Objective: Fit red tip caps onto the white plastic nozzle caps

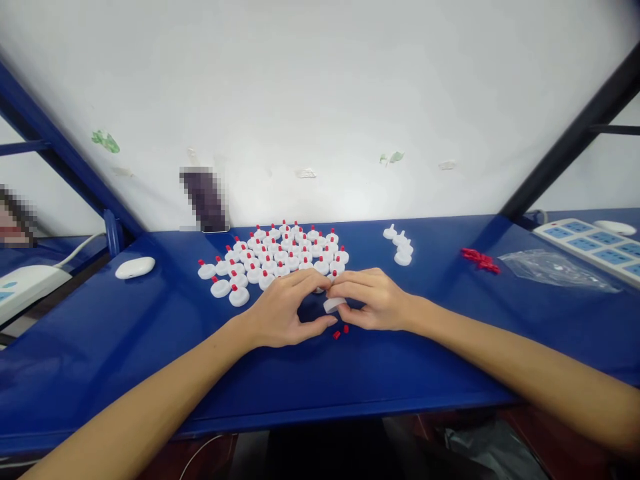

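Observation:
My right hand point(373, 298) pinches a white round cap point(334, 305) between its thumb and fingers, the cap tilted on its side. My left hand point(293, 307) is curved around the near side of it, thumb and fingers apart, its fingertips meeting those of the right hand. Whether the left fingers touch the cap is hard to see. Two small red tips point(341, 332) lie on the blue table just below the hands. Behind the left hand stands a cluster of white caps with red tips point(267, 257), partly covered by the fingers.
Several white caps without red tips point(403, 250) sit at the back right. Farther right are a pile of red tips point(480, 260), a clear plastic bag point(555, 270) and a power strip point(595, 243). A white case point(135, 268) and a phone point(205, 200) against the wall are on the left.

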`<state>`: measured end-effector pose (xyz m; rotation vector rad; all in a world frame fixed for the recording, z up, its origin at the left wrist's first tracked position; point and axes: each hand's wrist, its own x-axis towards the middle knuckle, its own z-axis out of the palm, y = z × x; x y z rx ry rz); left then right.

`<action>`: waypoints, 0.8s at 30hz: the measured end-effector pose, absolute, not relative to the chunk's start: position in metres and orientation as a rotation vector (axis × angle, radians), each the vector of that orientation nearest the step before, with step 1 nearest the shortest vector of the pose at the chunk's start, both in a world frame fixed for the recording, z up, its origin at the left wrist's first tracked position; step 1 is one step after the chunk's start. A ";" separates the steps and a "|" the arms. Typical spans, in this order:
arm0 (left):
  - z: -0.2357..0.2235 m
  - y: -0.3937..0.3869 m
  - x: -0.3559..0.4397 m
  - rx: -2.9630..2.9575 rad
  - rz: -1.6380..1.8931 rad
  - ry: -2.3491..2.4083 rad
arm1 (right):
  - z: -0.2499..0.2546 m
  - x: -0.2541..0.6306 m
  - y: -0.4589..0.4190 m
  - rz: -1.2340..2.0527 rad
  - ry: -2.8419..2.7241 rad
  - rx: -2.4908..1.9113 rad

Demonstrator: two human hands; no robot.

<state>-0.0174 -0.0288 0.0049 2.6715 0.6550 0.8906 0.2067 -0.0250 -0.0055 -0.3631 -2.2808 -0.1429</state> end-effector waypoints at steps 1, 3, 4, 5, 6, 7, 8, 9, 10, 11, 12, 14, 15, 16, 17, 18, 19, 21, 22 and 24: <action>0.005 -0.029 -0.017 2.683 0.885 0.655 | -0.006 0.206 -0.025 -0.148 -2.282 -0.350; 0.004 -0.031 -0.016 2.704 0.878 0.640 | -0.007 0.205 -0.026 -0.179 -2.280 -0.314; 0.004 -0.033 -0.016 2.712 0.877 0.621 | -0.006 0.205 -0.027 -0.206 -2.279 -0.298; 0.003 -0.035 -0.015 2.717 0.880 0.595 | -0.006 0.204 -0.029 -0.235 -2.278 -0.284; 0.003 -0.036 -0.014 2.721 0.890 0.568 | -0.006 0.203 -0.030 -0.265 -2.276 -0.271; 0.004 -0.038 -0.014 2.725 0.905 0.538 | -0.005 0.203 -0.032 -0.290 -2.275 -0.262; 0.004 -0.039 -0.013 2.731 0.925 0.511 | -0.004 0.202 -0.033 -0.311 -2.276 -0.255; 0.004 -0.040 -0.013 2.741 0.951 0.490 | -0.004 0.202 -0.035 -0.328 -2.277 -0.250; 0.004 -0.041 -0.013 2.752 0.983 0.476 | -0.003 0.202 -0.035 -0.341 -2.276 -0.246; 0.005 -0.041 -0.013 2.766 1.015 0.461 | -0.002 0.201 -0.036 -0.343 -2.270 -0.252; 0.005 -0.040 -0.013 2.777 1.045 0.443 | -0.002 0.201 -0.036 -0.332 -2.261 -0.267; 0.005 -0.039 -0.014 2.789 1.098 0.407 | -0.001 0.202 -0.034 -0.285 -2.238 -0.314; 0.005 -0.039 -0.014 2.792 1.115 0.393 | -0.001 0.202 -0.033 -0.257 -2.234 -0.350; 0.005 -0.038 -0.013 2.796 1.124 0.388 | -0.001 0.202 -0.032 -0.234 -2.242 -0.393; 0.005 -0.038 -0.013 2.799 1.126 0.392 | 0.000 0.203 -0.031 -0.217 -2.262 -0.442; 0.005 -0.038 -0.013 2.803 1.124 0.403 | 0.000 0.204 -0.031 -0.204 -2.294 -0.495; 0.005 -0.037 -0.013 2.808 1.115 0.415 | 0.000 0.205 -0.030 -0.192 -2.332 -0.551; 0.005 -0.037 -0.012 2.814 1.083 0.445 | 0.000 0.207 -0.029 -0.177 -2.410 -0.644; 0.005 -0.037 -0.012 2.816 1.062 0.463 | 0.000 0.207 -0.028 -0.180 -2.443 -0.673; 0.004 -0.037 -0.012 2.823 1.025 0.508 | 0.001 0.209 -0.027 -0.196 -2.494 -0.706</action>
